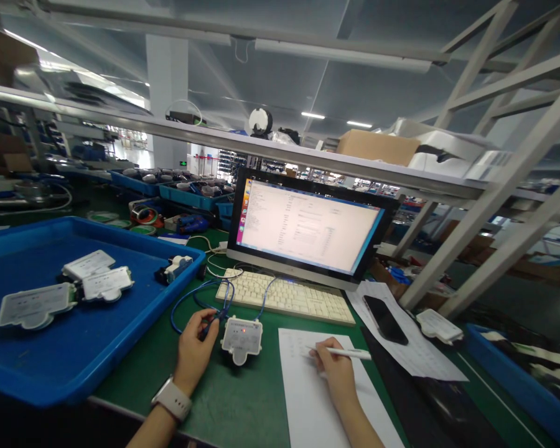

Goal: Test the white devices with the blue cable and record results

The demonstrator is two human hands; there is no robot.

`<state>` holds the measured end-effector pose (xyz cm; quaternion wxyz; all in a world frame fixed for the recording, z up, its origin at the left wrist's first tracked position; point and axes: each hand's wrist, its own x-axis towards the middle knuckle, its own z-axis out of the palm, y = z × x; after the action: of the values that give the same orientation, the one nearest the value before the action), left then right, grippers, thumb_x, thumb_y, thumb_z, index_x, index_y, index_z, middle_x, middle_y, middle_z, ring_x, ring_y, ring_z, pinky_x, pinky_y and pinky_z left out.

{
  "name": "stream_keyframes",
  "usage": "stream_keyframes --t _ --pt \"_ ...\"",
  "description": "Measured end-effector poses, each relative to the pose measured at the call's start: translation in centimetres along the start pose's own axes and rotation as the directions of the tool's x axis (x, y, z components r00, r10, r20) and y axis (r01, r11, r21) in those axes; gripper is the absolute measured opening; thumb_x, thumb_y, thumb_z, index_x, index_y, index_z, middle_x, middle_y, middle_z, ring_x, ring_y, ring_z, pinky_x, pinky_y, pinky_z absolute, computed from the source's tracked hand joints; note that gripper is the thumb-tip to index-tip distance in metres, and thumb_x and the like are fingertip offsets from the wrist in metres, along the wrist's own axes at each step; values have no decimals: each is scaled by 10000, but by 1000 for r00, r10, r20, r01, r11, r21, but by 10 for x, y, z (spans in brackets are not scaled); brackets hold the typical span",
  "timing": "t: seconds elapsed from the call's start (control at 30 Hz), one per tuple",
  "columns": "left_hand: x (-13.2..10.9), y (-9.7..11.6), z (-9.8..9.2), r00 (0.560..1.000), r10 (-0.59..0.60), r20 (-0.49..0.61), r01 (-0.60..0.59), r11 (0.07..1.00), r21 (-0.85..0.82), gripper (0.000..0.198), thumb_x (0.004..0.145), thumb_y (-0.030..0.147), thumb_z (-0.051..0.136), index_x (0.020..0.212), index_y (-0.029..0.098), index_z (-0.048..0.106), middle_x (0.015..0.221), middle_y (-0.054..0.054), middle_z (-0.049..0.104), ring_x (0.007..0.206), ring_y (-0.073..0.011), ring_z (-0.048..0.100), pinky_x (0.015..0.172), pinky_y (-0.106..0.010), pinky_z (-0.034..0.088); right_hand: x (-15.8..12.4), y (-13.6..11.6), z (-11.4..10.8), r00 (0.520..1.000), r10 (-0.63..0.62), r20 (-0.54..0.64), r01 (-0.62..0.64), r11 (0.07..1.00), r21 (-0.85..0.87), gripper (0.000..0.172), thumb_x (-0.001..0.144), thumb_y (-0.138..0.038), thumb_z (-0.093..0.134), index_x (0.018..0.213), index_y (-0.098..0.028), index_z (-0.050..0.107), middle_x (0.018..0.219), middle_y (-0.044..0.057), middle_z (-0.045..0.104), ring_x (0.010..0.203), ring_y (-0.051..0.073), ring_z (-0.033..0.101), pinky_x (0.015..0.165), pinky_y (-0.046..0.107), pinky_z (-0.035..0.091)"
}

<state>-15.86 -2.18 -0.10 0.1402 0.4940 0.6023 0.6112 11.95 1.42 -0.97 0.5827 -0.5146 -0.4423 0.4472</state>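
Note:
My left hand (198,339), with a watch at its wrist, is closed on the dark end of a blue cable (175,314), just left of a white plastic module (241,339). A small red light glows on that module, which lies on the green bench mat. The fingers partly hide the cable's end. My right hand (333,367) grips a white pen (352,353) and rests on a sheet of white paper (298,398). Faint marks show near the top of the sheet; the pen's tip is hard to make out.
A blue tray (23,367) with several white modules stands left. Behind are a keyboard (284,298) and a lit monitor (303,230). At right lie a phone (385,319) on a printed sheet, a dark mouse (443,401), another module (438,326) and a blue bin (518,373).

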Motion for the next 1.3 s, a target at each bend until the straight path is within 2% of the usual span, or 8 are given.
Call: stream_keyframes --t 0.13,0.27,0.4,0.7,1.3 --pt "0 0 0 1000 -20 7 20 1000 -9 373 725 472 529 929 162 565 865 -73 620 675 -179 607 602 -292 497 -3 -5 0 998 -49 -26 44 985 -169 274 559 -439 618 553 -216 457 431 -2 549 360 116 413 346 220 291" --pt "1 -1 1 1000 -29 11 30 999 -17 377 719 473 538 934 164 566 864 -66 614 695 -178 601 614 -281 487 -6 -7 -1 992 -122 -28 105 932 -347 230 604 -366 542 489 -233 393 384 -41 458 389 127 426 402 241 341" --pt "0 -3 2 1000 -26 5 26 1000 -12 368 723 466 537 931 165 569 871 -64 605 711 -178 596 624 -278 482 -8 -7 0 988 -154 -2 137 889 -436 203 603 -307 483 466 -237 349 387 -51 429 421 124 415 435 237 333" --pt "-1 1 2 1000 -16 12 16 1000 2 363 729 459 530 932 162 567 869 -64 603 691 -167 584 601 -267 475 -9 -5 0 980 -176 95 200 863 -464 205 644 -293 483 489 -233 363 430 -46 458 465 135 431 472 242 322" --pt "-2 4 1 1000 -26 -4 26 1000 -5 344 734 438 527 932 160 571 863 -58 602 672 -159 587 602 -265 477 -8 0 -4 981 -160 107 193 835 -515 203 673 -265 479 504 -227 373 459 -49 470 501 135 442 503 242 318"
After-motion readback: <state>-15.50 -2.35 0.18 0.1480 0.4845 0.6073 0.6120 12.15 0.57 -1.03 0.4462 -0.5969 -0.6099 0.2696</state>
